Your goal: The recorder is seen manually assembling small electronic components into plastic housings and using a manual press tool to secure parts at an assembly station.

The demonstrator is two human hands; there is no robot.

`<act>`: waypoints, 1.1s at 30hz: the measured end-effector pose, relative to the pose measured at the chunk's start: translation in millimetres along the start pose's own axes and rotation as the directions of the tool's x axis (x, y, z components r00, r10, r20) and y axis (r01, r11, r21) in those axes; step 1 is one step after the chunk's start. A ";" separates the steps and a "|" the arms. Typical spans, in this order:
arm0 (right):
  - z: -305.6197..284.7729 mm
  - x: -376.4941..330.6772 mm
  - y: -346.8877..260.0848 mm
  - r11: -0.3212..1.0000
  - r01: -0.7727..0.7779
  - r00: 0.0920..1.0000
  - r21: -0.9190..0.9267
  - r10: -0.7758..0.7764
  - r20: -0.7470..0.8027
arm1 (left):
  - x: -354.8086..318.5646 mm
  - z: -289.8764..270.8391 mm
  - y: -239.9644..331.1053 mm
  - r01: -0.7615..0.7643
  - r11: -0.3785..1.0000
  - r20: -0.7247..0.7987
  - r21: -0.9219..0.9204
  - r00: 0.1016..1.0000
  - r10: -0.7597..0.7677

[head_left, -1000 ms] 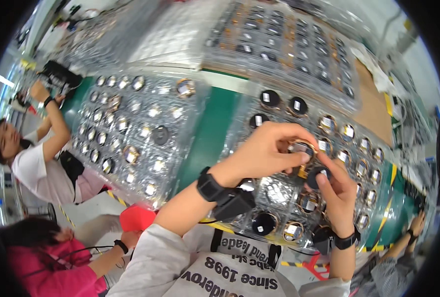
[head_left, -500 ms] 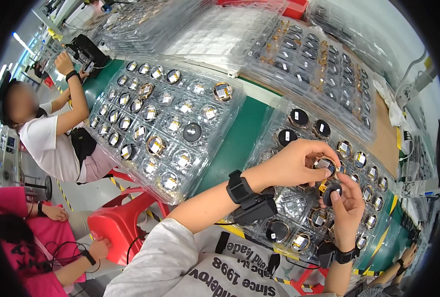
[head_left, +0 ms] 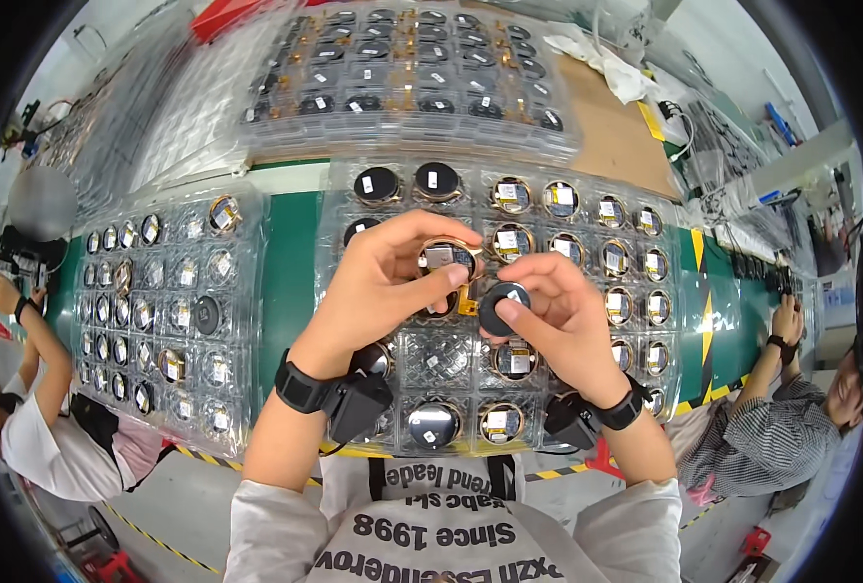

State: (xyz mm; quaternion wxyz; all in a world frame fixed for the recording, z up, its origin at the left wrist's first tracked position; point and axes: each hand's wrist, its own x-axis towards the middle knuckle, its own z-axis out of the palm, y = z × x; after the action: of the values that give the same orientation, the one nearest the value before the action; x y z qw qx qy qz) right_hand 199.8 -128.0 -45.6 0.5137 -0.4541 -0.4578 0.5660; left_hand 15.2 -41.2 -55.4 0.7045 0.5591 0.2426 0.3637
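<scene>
Your left hand [head_left: 378, 282] pinches a gold-rimmed module [head_left: 441, 257], your right hand [head_left: 565, 321] just beside it clamps a black disc [head_left: 497, 311], and below both lies a clear tray [head_left: 439, 361].

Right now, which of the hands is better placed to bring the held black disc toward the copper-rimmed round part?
Probably the right hand: it pinches the black disc, close beside the copper-rimmed round part, which the left hand holds.

Green table [head_left: 290, 277] with black-and-yellow tape [head_left: 706, 301] across its right side, greyish floor [head_left: 193, 503] below with a striped line [head_left: 159, 542] on it. Whitish wall [head_left: 718, 49] up top right. Red thing [head_left: 116, 565] bottom left's maybe a stool, kinda warped there.
</scene>
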 end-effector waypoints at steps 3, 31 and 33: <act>1.2 -1.0 -1.1 1.000 -0.002 1.000 0.003 0.002 -0.001 | -1.3 -0.3 6.3 0.061 0.998 0.014 0.010 0.998 -0.061; 2.8 0.4 -0.5 0.999 0.017 1.000 0.028 -0.018 0.004 | -1.1 0.7 4.8 0.079 0.995 -0.022 0.053 0.997 -0.078; 2.6 0.4 -0.9 0.999 0.021 1.000 0.031 -0.021 0.011 | -1.0 0.8 4.1 0.063 0.996 -0.026 0.061 0.998 -0.061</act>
State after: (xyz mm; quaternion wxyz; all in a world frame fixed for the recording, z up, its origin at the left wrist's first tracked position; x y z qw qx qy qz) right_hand 197.3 -127.7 -44.3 0.5240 -0.4378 -0.4567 0.5702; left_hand 14.1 -42.0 -51.3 0.6950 0.5682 0.2795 0.3407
